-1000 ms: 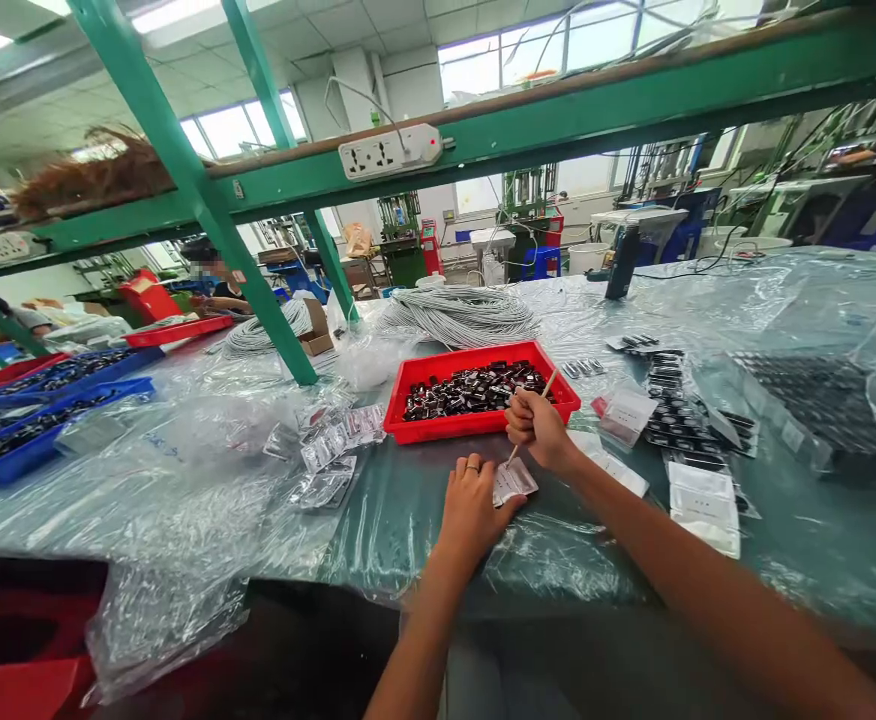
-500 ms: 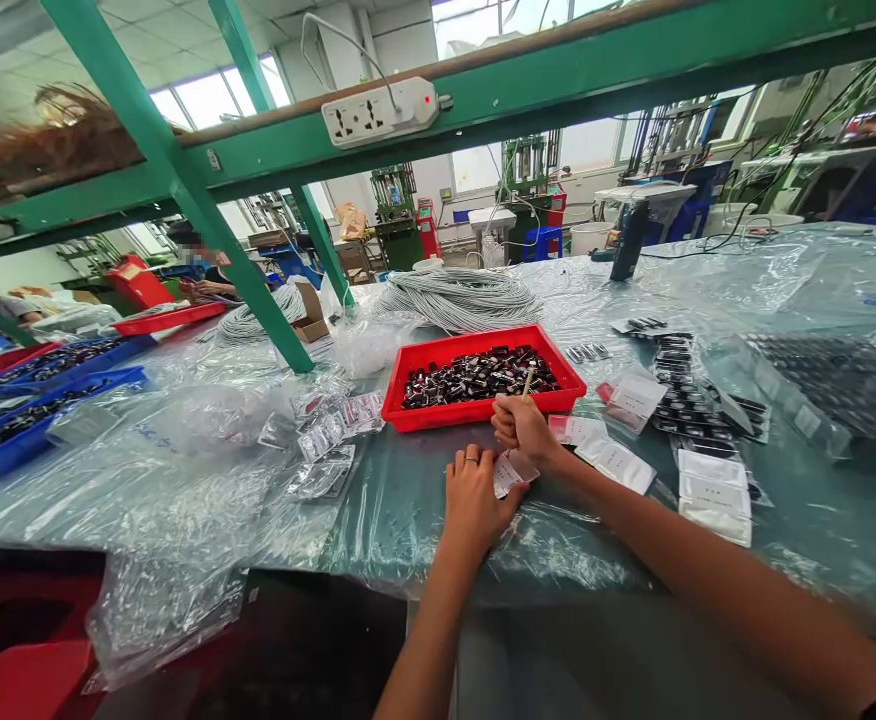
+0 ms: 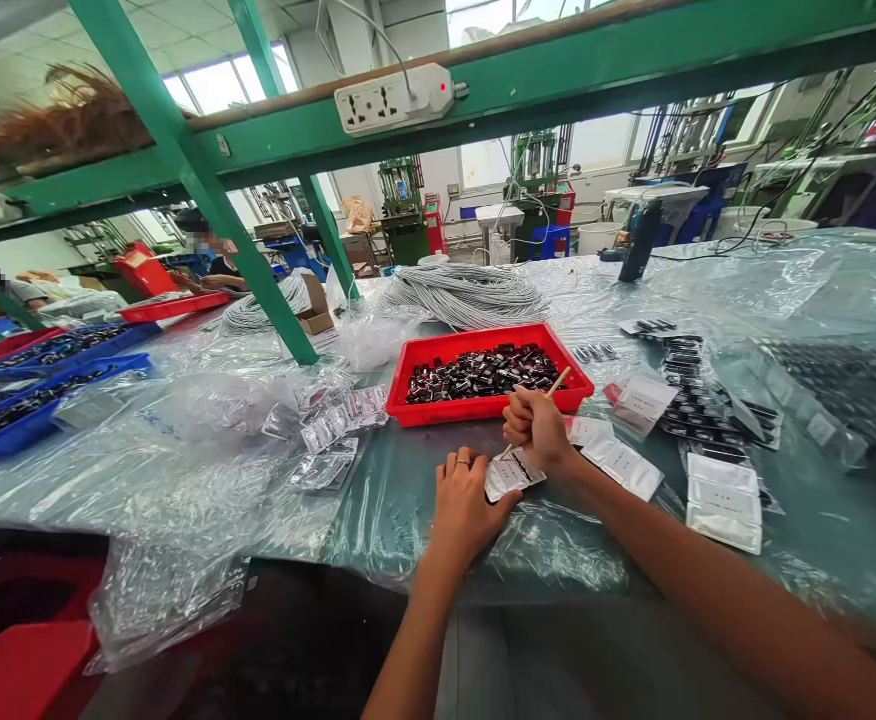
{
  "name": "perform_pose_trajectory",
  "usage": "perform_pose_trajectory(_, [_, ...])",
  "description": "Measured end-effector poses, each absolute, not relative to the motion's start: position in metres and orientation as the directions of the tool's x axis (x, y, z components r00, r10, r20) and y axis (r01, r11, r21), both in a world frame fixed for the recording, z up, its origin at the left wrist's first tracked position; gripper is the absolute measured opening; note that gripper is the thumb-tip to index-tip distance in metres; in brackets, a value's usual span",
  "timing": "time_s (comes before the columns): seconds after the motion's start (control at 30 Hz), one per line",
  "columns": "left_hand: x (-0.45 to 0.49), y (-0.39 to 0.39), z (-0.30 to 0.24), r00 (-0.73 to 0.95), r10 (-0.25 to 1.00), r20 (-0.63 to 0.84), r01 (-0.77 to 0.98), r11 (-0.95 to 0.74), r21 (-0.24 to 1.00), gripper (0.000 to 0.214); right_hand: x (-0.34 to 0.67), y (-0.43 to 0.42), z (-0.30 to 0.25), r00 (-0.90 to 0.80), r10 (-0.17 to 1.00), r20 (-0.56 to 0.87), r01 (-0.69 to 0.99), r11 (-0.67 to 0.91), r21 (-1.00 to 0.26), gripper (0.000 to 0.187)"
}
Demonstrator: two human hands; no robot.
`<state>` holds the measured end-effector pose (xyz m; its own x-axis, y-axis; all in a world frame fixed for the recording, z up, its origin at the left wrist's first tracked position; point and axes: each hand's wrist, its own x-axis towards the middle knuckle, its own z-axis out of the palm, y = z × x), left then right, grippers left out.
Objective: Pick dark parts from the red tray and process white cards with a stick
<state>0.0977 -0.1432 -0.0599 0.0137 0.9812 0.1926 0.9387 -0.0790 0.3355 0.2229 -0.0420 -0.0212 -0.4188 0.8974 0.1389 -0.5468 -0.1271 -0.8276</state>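
Observation:
My right hand (image 3: 539, 430) is closed in a fist around a thin, pale wooden-looking stick (image 3: 559, 383). The stick's lower end points down at a small white printed packet (image 3: 517, 474) lying on the table, with dark marks along its upper part. Beside that packet, my left hand (image 3: 466, 505) rests with its fingers stretched out, the thumb along the near edge and the fingertips at the left edge. A ring shows on one finger. Just beyond both hands stands a red tray (image 3: 449, 412) full of small, shiny black pieces.
White printed packets (image 3: 723, 500) and strips of black pieces (image 3: 689, 395) lie to the right. Clear blister packs (image 3: 325, 465) lie to the left. Coiled grey cable (image 3: 464, 295) sits behind the tray. A green frame post (image 3: 258, 265) rises at the left, near blue trays (image 3: 119, 367).
My right hand has tipped the stick over, its lower end now at the packet. The packet shows more dark marks and less pink. The view has shifted slightly.

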Motion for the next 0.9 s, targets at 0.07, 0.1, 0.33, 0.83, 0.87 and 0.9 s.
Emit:
perform_pose_trajectory(0.07, [0.098, -0.143, -0.062, 0.015, 0.98, 0.198, 0.934, -0.085, 0.348, 0.05, 0.216, -0.044, -0.026, -0.385, 0.913, 0.136, -0.543, -0.105, -0.833, 0.048])
perform_pose_trajectory(0.1, [0.098, -0.142, -0.064, 0.014, 0.979, 0.202, 0.932, -0.086, 0.353, 0.05, 0.214, -0.046, -0.026, -0.375, 0.916, 0.142, -0.539, -0.09, -0.838, 0.048])
perform_pose_trajectory(0.33, [0.1, -0.142, -0.065, 0.022, 0.97, 0.242, 0.92, -0.115, 0.376, 0.045, 0.199, -0.051, -0.019, -0.386, 0.913, 0.132, -0.421, -0.047, -0.906, 0.045])
perform_pose_trajectory(0.83, [0.106, -0.146, -0.066, -0.021, 0.971, 0.239, 0.938, -0.063, 0.341, 0.052, 0.217, -0.07, -0.01, -0.671, 0.731, -0.122, -0.105, -0.257, -0.961, 0.038])
perform_pose_trajectory(0.87, [0.105, -0.147, -0.065, -0.006, 0.972, 0.237, 0.935, -0.079, 0.347, 0.057, 0.217, -0.067, -0.009, -0.63, 0.771, -0.09, -0.169, -0.249, -0.954, 0.04])
perform_pose_trajectory(0.9, [0.103, -0.149, -0.064, 0.009, 0.971, 0.239, 0.93, -0.096, 0.356, 0.062, 0.217, -0.064, -0.009, -0.582, 0.812, -0.041, -0.255, -0.229, -0.939, 0.041])
